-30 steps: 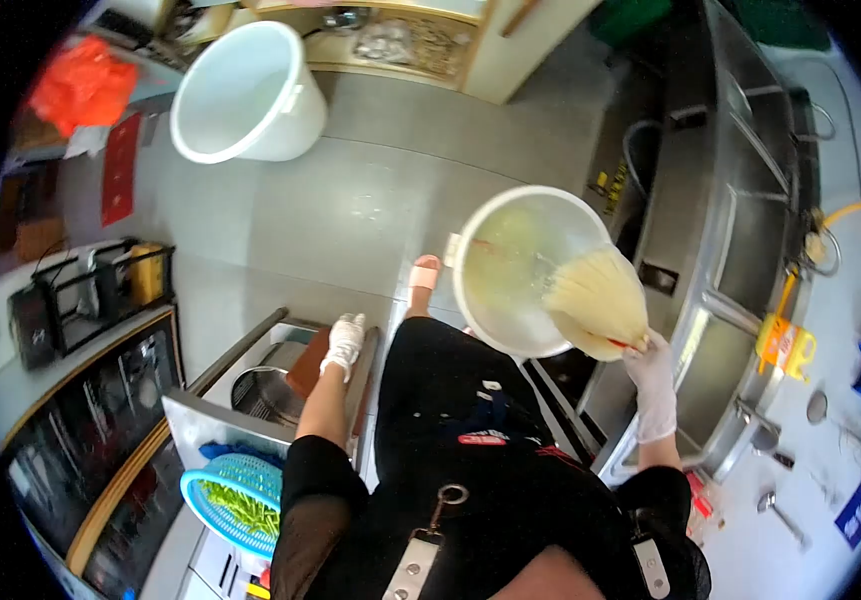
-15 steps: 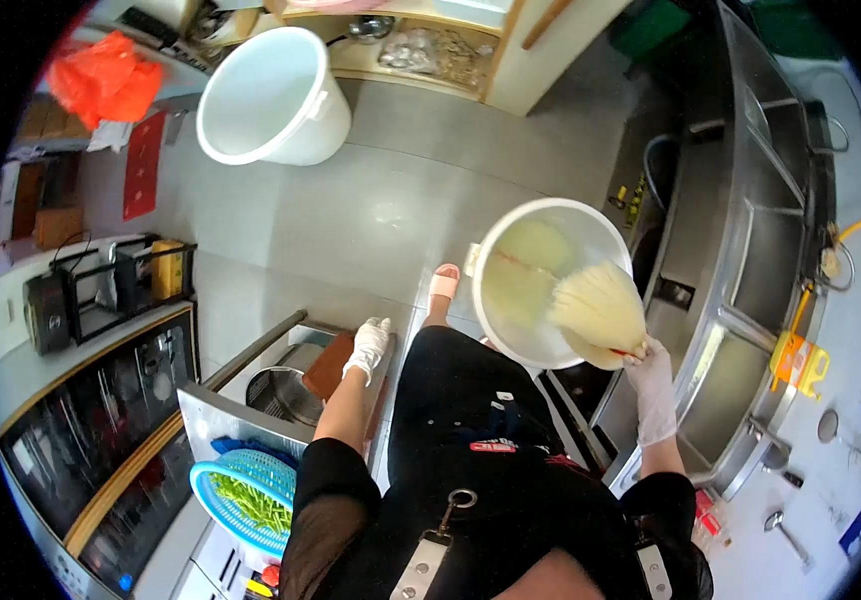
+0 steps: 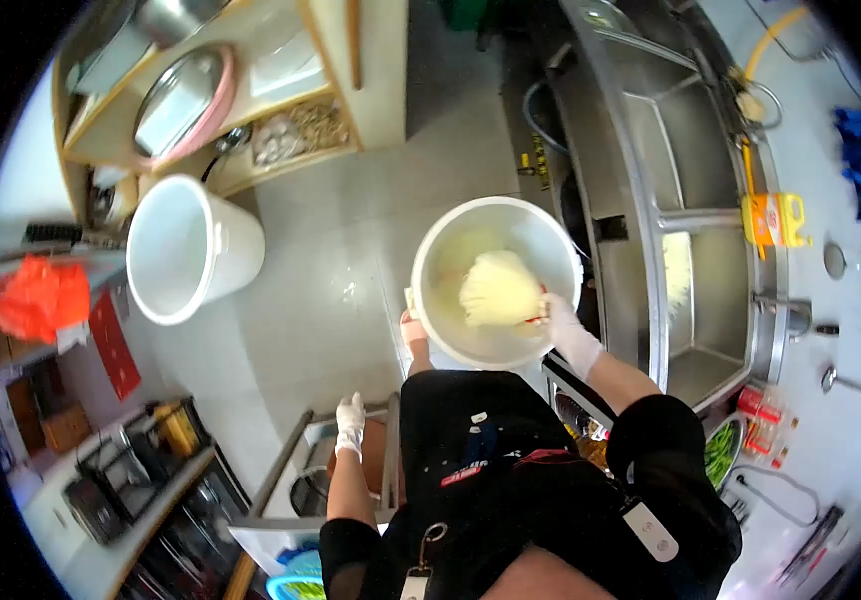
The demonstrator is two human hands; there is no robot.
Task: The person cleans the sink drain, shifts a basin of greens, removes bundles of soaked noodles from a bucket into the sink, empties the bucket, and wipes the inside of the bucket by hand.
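My right hand (image 3: 568,335), in a thin translucent glove, is closed on the end of a pale yellow, fan-shaped bundle (image 3: 501,288) tied with something red. The bundle hangs inside a white bucket (image 3: 434,333) with yellowish liquid in it, on the floor in front of my feet. What the bundle is made of I cannot tell; it looks like fine strands. My left hand (image 3: 350,424), in a white glove, hangs above a metal-framed opening near a brown block (image 3: 371,462). Its fingers look loosely apart and hold nothing.
A second white bucket (image 3: 240,248) stands on the floor at the left. Metal sinks (image 3: 705,280) run along the right, with a yellow bottle (image 3: 776,220) beyond them. A wooden shelf (image 3: 280,175) is at the upper left. A blue basket (image 3: 295,578) sits at the bottom.
My view has turned to the right. The bundle has moved from the bucket's right rim to over its middle, still in my right hand. More of the sinks and shelf shows.
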